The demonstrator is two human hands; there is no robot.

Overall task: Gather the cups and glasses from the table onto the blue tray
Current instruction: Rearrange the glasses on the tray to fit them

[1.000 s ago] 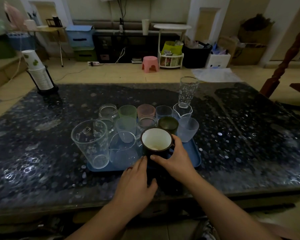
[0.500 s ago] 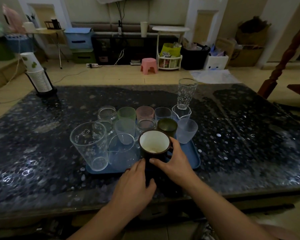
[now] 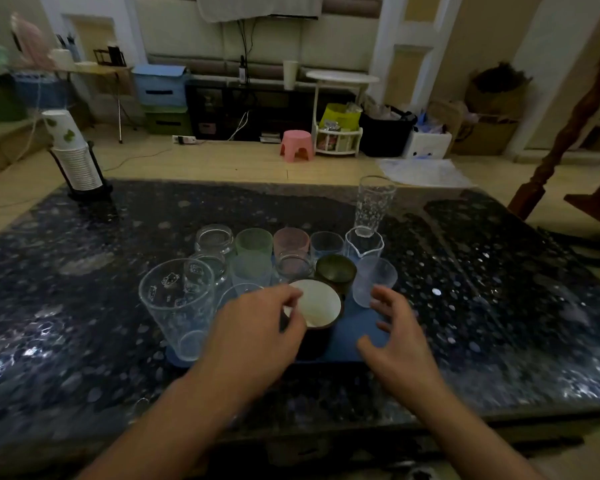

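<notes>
The blue tray [image 3: 361, 341] lies on the dark speckled table [image 3: 499, 289] and holds several cups and glasses. A dark mug with a white inside [image 3: 321, 306] stands at its front. My left hand [image 3: 257, 334] hovers over the mug's left rim with fingers loosely curled; contact is unclear. My right hand [image 3: 399, 334] floats over the tray's front right corner, fingers spread, holding nothing. A large clear printed glass [image 3: 177, 306] stands at the tray's front left. A tall clear glass [image 3: 374, 202] stands in a clear beaker [image 3: 364, 242] at the back right.
A dark green cup [image 3: 335, 270] and a frosted cup [image 3: 374, 278] stand just behind the mug. A stack of paper cups in a black holder [image 3: 73, 157] stands at the table's far left corner. Beyond the table are a pink stool [image 3: 297, 145] and storage boxes.
My right hand has let go of the mug and moved right, opening. My left hand has lifted off the table and now sits over the mug's left rim. The mug stands further onto the tray.
</notes>
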